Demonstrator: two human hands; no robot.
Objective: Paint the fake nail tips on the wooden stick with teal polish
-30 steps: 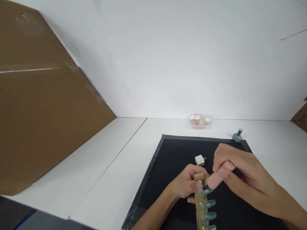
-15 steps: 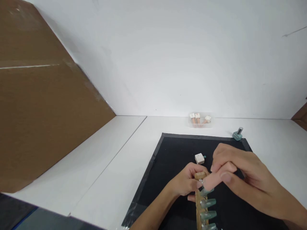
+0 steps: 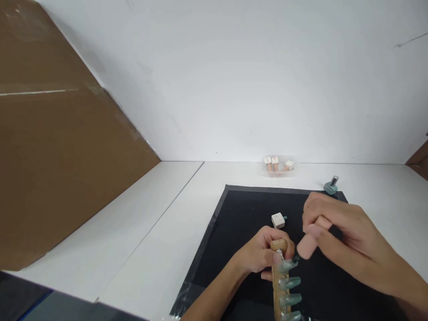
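Observation:
My left hand (image 3: 259, 257) is closed round the far end of a wooden strip (image 3: 278, 281) that carries a row of pale green nail tips (image 3: 289, 282) on small pegs. My right hand (image 3: 337, 236) is closed on a pink cylinder (image 3: 307, 244), held a little right of the topmost green tip. Both hands are over a black mat (image 3: 240, 223). A white cube with a teal stub (image 3: 278, 220) lies on the mat just beyond my left hand.
A clear tray with pink, white-capped pieces (image 3: 278, 166) sits at the back of the white table (image 3: 160, 232). A teal holder with a grey cylinder (image 3: 331, 186) stands at the mat's far right corner. A brown cardboard panel (image 3: 56, 147) leans on the left.
My right hand has drawn the pink cylinder up and to the right, away from the topmost green tip. My left hand and the strip have stayed put.

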